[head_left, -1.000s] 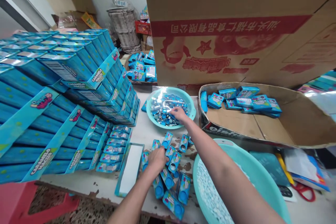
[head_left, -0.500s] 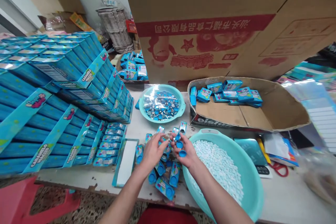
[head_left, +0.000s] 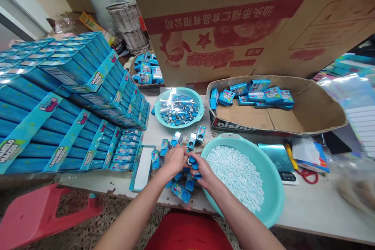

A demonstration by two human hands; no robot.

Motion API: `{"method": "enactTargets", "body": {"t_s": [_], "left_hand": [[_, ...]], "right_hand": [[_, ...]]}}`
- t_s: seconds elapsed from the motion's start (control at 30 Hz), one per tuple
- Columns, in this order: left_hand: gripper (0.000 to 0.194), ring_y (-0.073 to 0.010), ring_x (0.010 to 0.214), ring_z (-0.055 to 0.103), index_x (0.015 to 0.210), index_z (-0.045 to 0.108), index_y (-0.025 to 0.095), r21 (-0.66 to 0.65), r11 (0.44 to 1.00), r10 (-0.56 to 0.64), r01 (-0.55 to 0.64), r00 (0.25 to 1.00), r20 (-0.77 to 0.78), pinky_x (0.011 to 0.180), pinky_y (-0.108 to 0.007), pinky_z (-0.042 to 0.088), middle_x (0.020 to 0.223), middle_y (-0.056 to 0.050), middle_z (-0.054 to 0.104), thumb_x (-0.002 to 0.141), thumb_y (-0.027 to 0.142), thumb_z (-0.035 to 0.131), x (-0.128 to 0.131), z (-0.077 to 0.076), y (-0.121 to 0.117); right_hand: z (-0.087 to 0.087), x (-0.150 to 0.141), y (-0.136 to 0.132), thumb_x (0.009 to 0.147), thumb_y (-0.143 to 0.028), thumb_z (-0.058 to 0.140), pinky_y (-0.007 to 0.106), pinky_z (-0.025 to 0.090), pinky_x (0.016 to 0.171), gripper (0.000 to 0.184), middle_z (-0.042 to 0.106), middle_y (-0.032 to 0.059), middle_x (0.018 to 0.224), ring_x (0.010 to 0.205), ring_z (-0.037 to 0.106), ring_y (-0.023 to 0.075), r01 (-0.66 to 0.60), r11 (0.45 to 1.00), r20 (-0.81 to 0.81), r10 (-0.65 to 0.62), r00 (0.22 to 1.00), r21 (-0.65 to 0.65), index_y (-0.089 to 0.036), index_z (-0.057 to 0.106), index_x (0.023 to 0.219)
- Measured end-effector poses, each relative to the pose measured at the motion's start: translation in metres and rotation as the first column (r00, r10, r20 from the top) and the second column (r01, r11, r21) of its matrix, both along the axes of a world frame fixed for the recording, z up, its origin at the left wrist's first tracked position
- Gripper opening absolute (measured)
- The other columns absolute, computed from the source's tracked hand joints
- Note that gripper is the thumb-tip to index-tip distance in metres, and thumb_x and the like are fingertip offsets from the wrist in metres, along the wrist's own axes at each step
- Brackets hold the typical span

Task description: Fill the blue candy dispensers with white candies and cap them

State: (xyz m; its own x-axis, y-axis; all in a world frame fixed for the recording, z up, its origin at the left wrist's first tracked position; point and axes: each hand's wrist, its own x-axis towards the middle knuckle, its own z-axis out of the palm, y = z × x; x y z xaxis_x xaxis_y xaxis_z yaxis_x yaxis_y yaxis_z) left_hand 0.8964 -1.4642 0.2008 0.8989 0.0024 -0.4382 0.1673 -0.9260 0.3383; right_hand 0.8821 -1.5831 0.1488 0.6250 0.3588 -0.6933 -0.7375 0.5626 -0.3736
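Note:
My right hand point(head_left: 205, 172) is closed around several small round blue caps point(head_left: 193, 163). Its fingertips meet those of my left hand point(head_left: 175, 160), whose fingers are bent together; what they pinch is hidden. Under and around both hands lie small blue boxes with round openings, among them one blue box point(head_left: 181, 192) at the table's near edge. More boxes stand just beyond the fingers, such as an upright box point(head_left: 191, 140). A turquoise bowl point(head_left: 202, 114) behind them holds many caps. Beside my right forearm a large turquoise basin point(head_left: 277, 203) contains pale blue candies.
Stacked display cartons point(head_left: 96, 82) fill the left side. A flat tray point(head_left: 142, 172) lies beside the loose boxes. A low cardboard box point(head_left: 310, 105) with blue packs stands at the back right. Red scissors point(head_left: 309, 176) lie to the right; a pink stool point(head_left: 38, 215) stands below left.
The hands have come closer together, and the right fingers have closed more around the caps. The camera view has shifted slightly, showing more of the floor and stool.

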Motion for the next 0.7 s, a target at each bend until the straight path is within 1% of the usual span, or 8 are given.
{"method": "enactTargets", "body": {"t_s": [0.1, 0.2, 0.27, 0.33, 0.43, 0.53, 0.6, 0.7], "left_hand": [[0.01, -0.022, 0.089, 0.063, 0.089, 0.057, 0.018, -0.071, 0.994, 0.091, -0.088, 0.995, 0.042, 0.075, -0.031, 0.043, 0.087, -0.005, 0.064, 0.088, 0.02, 0.046, 0.001, -0.002, 0.006], [0.009, -0.0144, 0.065, 0.063, 0.087, 0.051, 0.019, -0.204, 0.964, 0.175, -0.172, 0.985, -0.004, 0.062, -0.024, 0.045, 0.072, 0.001, 0.061, 0.091, 0.022, 0.042, 0.001, -0.011, 0.01], [0.005, -0.0114, 0.058, 0.061, 0.086, 0.048, 0.019, -0.283, 0.939, 0.181, -0.196, 0.98, -0.076, 0.056, -0.021, 0.046, 0.071, 0.003, 0.06, 0.089, 0.02, 0.044, -0.001, -0.022, 0.011], [0.007, -0.01, 0.059, 0.062, 0.092, 0.047, 0.018, -0.294, 0.926, 0.212, -0.236, 0.971, -0.112, 0.055, -0.019, 0.047, 0.078, 0.002, 0.061, 0.088, 0.015, 0.043, -0.004, -0.032, 0.013], [0.014, -0.0113, 0.063, 0.063, 0.096, 0.048, 0.017, -0.195, 0.946, 0.244, -0.258, 0.966, -0.089, 0.059, -0.021, 0.048, 0.081, -0.001, 0.062, 0.086, 0.01, 0.042, -0.012, -0.042, 0.021], [0.01, -0.0184, 0.083, 0.065, 0.087, 0.054, 0.017, -0.047, 0.984, 0.169, -0.171, 0.984, -0.055, 0.072, -0.026, 0.046, 0.088, -0.004, 0.065, 0.081, 0.01, 0.053, -0.016, -0.045, 0.026], [0.014, -0.0251, 0.096, 0.063, 0.091, 0.057, 0.016, 0.055, 0.992, 0.115, -0.111, 0.991, -0.071, 0.079, -0.032, 0.045, 0.096, -0.009, 0.066, 0.078, 0.01, 0.058, -0.013, -0.046, 0.023], [0.026, -0.0325, 0.102, 0.062, 0.105, 0.057, 0.011, 0.179, 0.983, 0.077, -0.049, 0.985, -0.156, 0.078, -0.039, 0.047, 0.102, -0.016, 0.067, 0.079, 0.015, 0.061, -0.001, -0.046, 0.012]], "right_hand": [[0.0, -0.003, -0.005, 0.064, -0.029, 0.078, 0.011, 0.023, 0.032, 0.026, 0.062, 0.0049, 0.072, 0.056, 0.057, 0.0107, -0.013, 1.0, 0.03, 0.013, 0.999, 0.006, -0.011, 0.067, 0.081], [-0.002, -0.001, -0.011, 0.065, -0.024, 0.076, 0.011, 0.025, 0.033, 0.025, 0.065, 0.0082, 0.083, 0.058, 0.056, 0.0094, -0.03, 0.999, 0.058, 0.029, 0.998, 0.025, -0.01, 0.069, 0.084], [-0.002, 0.002, -0.014, 0.067, -0.021, 0.075, 0.01, 0.025, 0.033, 0.02, 0.065, 0.0074, 0.08, 0.058, 0.056, 0.0092, -0.026, 0.999, 0.057, 0.024, 0.998, 0.027, -0.01, 0.069, 0.083], [-0.002, 0.006, -0.015, 0.069, -0.017, 0.074, 0.01, 0.025, 0.033, 0.015, 0.063, 0.0059, 0.076, 0.055, 0.054, 0.0084, -0.007, 1.0, 0.033, 0.006, 0.999, 0.025, -0.01, 0.068, 0.08], [0.002, 0.009, -0.023, 0.076, -0.014, 0.068, 0.009, 0.025, 0.032, 0.01, 0.062, 0.0056, 0.073, 0.051, 0.051, 0.0075, 0.03, 0.998, -0.02, -0.029, 0.999, 0.048, -0.01, 0.066, 0.085], [0.008, 0.006, -0.037, 0.086, -0.014, 0.056, 0.008, 0.026, 0.031, 0.01, 0.06, 0.0052, 0.073, 0.051, 0.051, 0.0067, 0.087, 0.993, -0.121, -0.077, 0.99, 0.075, -0.01, 0.064, 0.089], [0.011, 0.002, -0.048, 0.091, -0.015, 0.049, 0.008, 0.031, 0.033, 0.014, 0.059, 0.0046, 0.073, 0.052, 0.053, 0.0069, 0.127, 0.989, -0.204, -0.11, 0.973, 0.071, -0.012, 0.062, 0.088], [0.015, -0.008, -0.059, 0.093, -0.018, 0.044, 0.011, 0.042, 0.038, 0.019, 0.06, 0.0043, 0.075, 0.055, 0.055, 0.0083, 0.158, 0.986, -0.268, -0.139, 0.953, 0.049, -0.013, 0.062, 0.087]]}}
